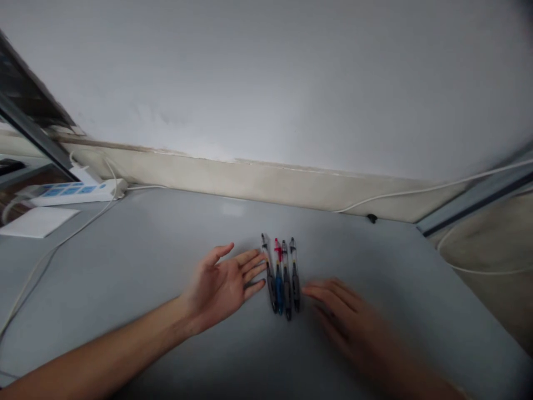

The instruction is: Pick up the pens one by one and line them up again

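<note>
Several click pens lie side by side on the grey tabletop, nearly parallel, their clickers pointing toward the wall. A dark-gripped pen (270, 284) is leftmost, leaning slightly away from the others at its top. Beside it comes a pen with a blue grip and a red clip (279, 289), then another dark-gripped pen (287, 291) and the rightmost dark pen (295, 283). My left hand (225, 283) is open, palm up, its fingertips at the leftmost pen. My right hand (350, 319), blurred, holds nothing; its fingers stretch toward the rightmost pen, a small gap away.
A white power strip (79, 191) with blue sockets and a plug sits at the back left, a white flat piece (39, 221) before it. A white cable (62, 243) runs down the left side. A small black object (372, 218) lies near the wall at back right.
</note>
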